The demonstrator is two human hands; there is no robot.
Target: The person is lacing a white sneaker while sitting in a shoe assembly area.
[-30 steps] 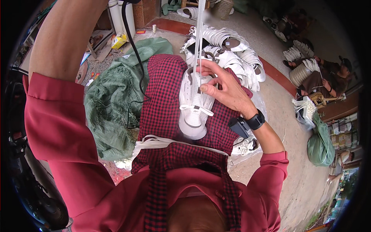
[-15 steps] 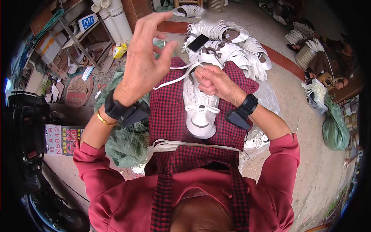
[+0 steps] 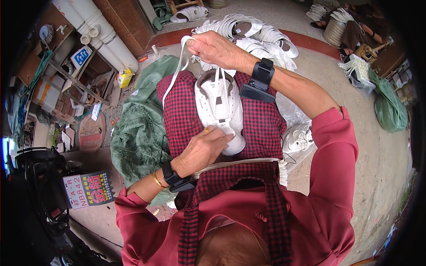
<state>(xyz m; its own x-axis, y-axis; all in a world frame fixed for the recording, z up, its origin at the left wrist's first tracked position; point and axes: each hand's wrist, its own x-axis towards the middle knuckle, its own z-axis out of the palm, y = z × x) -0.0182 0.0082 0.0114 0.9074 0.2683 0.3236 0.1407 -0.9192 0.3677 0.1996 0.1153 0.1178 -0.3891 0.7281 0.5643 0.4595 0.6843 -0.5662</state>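
Observation:
A white sneaker (image 3: 220, 104) lies on the red-and-black checked apron (image 3: 177, 119) over my lap, its toe toward me and its opening away. My left hand (image 3: 204, 150) is closed over the toe end, fingertips pressed on the lowest lacing. Beyond the opening, my right hand (image 3: 219, 49) pinches a white shoelace (image 3: 179, 64) and holds it raised. One loose stretch of lace hangs down at the left; another strand runs from the tongue up toward the right hand, which covers its upper part.
White shoe uppers (image 3: 239, 24) are piled beyond my knees. A laced white shoe (image 3: 298, 138) rests on clear plastic at the right. Green woven sacking (image 3: 137, 119) lies left, near a parked scooter (image 3: 40, 177). Another person (image 3: 366, 26) sits at the far right.
My left hand has come down from the upper left onto the shoe's toe. My right hand has risen away from the shoe, drawing up the lace. The view has shifted a little.

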